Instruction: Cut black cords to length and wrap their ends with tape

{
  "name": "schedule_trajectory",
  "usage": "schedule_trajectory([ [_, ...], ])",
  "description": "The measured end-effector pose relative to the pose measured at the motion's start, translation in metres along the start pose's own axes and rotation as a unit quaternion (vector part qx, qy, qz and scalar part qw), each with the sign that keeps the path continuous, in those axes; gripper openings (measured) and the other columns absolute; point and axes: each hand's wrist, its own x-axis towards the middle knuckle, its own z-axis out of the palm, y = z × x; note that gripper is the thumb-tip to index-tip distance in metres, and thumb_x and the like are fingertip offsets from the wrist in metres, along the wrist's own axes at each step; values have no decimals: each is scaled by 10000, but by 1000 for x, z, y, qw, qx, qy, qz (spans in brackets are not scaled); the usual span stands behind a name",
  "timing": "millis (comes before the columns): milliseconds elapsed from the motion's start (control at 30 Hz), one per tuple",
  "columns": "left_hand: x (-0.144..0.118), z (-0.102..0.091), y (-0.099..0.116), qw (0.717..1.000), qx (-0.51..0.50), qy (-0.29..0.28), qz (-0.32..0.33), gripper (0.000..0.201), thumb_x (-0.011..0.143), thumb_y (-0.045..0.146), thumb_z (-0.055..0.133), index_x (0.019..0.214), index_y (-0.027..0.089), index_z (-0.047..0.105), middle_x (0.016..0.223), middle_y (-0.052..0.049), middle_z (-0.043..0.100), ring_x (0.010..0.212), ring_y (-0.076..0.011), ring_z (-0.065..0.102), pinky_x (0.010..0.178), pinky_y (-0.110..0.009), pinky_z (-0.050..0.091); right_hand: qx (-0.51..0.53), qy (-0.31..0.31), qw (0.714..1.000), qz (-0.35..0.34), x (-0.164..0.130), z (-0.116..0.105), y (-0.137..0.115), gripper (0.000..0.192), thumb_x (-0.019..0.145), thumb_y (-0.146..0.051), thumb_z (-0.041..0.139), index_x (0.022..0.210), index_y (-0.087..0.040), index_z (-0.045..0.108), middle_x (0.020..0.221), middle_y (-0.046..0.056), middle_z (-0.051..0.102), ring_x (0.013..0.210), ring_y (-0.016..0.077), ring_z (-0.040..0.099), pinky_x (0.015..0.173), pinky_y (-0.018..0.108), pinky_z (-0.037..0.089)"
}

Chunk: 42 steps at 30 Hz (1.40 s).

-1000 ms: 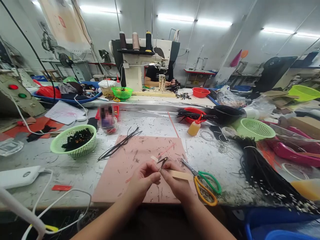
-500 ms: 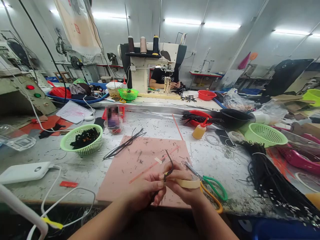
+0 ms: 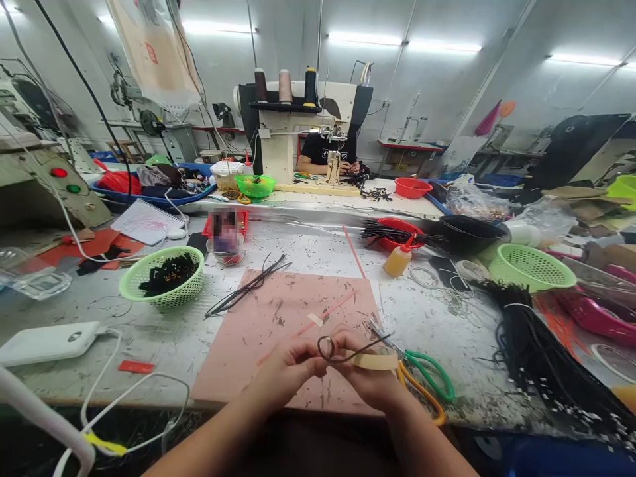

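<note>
two hands meet over the pink mat [image 3: 258, 324] in my head view. my left hand [image 3: 283, 371] pinches a black cord [image 3: 342, 350] bent into a small loop. my right hand [image 3: 365, 374] grips its other end, with tape [image 3: 380, 361] stuck on. i think the loop could spring open if a pinch slips. scissors [image 3: 422, 377] lie just beside.

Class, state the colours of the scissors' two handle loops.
One green, one orange on the scissors, clearest in the head view.
</note>
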Motion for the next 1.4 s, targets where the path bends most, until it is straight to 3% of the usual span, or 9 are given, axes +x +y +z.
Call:
schedule_trajectory([
  [167,7,1,-11,990,-49,-24,-128,131,582,246,688,526,154,612,449,24,548,470,-104,486,516,-221,365,-282,-41,957,-55,-2,-32,30,143,792,-154,435,745,-194,564,781,48,573,758,168,518,696,295,404],
  [267,14,2,-18,974,-107,28,-196,199,543,255,711,472,145,561,398,19,530,390,-83,461,426,-194,324,-418,1,902,108,-4,-74,63,239,791,-149,383,832,-164,617,853,83,601,818,195,534,738,319,402],
  [400,24,2,-27,960,-146,72,-229,210,558,277,710,514,142,555,426,24,535,355,-53,433,367,-161,276,-518,26,775,361,-13,-131,91,382,749,-167,409,1090,-129,577,1010,122,603,934,222,550,748,288,400],
  [633,26,4,-21,951,-178,82,-238,165,564,239,726,580,128,606,495,6,571,406,-51,473,393,-148,340,-569,72,712,405,-35,-149,77,378,805,-360,369,969,-144,632,960,146,619,860,258,585,684,319,402],
  [833,26,7,-11,951,-191,102,-223,111,581,204,701,564,124,626,487,0,572,407,-45,469,393,-135,348,-568,-53,727,383,-80,-96,57,568,703,-114,434,1270,-155,416,1052,162,598,741,256,617,564,305,414],
  [967,28,6,-13,949,-205,96,-220,144,545,218,715,561,119,612,471,4,560,391,-50,472,376,-142,350,-580,-18,728,364,-101,-72,64,628,685,-13,365,1307,-98,361,1102,192,561,776,258,612,608,330,451],
  [1167,27,2,-20,942,-233,109,-214,134,544,201,709,585,128,604,488,8,568,417,-60,503,418,-153,402,-496,61,799,335,-112,-68,59,646,648,-59,424,1283,-178,404,976,121,614,866,273,584,748,394,460],
  [1300,24,2,-17,941,-239,115,-211,124,540,175,708,582,132,599,485,17,558,416,-55,493,408,-147,396,-276,48,920,273,-110,-54,40,579,698,-152,466,1268,-232,409,1115,90,576,1005,259,540,845,383,425],
  [1400,22,4,-12,943,-238,112,-204,117,527,158,700,569,128,596,482,16,550,417,-52,485,398,-141,385,-118,23,973,196,-105,-37,29,450,727,-301,504,1170,-218,484,905,56,616,841,224,571,750,337,453],
])
